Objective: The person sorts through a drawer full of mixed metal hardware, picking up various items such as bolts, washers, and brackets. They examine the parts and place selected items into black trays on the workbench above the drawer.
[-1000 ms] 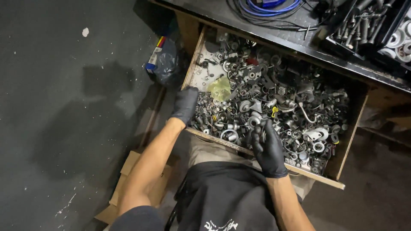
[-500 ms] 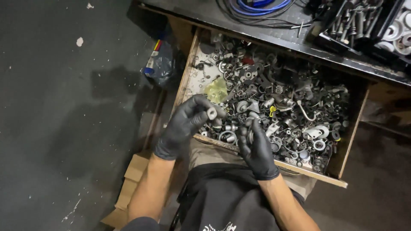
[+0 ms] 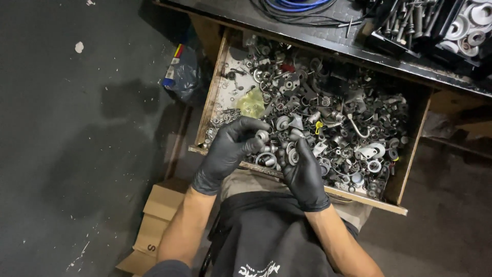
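Observation:
Both of my hands wear black gloves and hover over the front edge of an open wooden drawer (image 3: 406,154) heaped with grey metal hardware (image 3: 333,118): washers, nuts, rings and brackets. My left hand (image 3: 230,149) pinches a small round metal piece (image 3: 262,135) between thumb and fingertips. My right hand (image 3: 302,172) is curled around a metal washer (image 3: 293,157), held close to the left hand's piece. A crumpled yellow-green plastic scrap (image 3: 252,104) lies in the drawer just beyond my left hand.
A black worktop (image 3: 318,36) above the drawer carries blue and black cables (image 3: 302,7) and trays of bolts and washers (image 3: 435,23). A dark plastic bag (image 3: 182,74) sits left of the drawer. A cardboard box (image 3: 154,220) lies on the dark floor by my left arm.
My left hand left the drawer's left corner, came up with a small metal piece and moved toward the right hand. The right hand has kept its washer. The view has shifted slightly.

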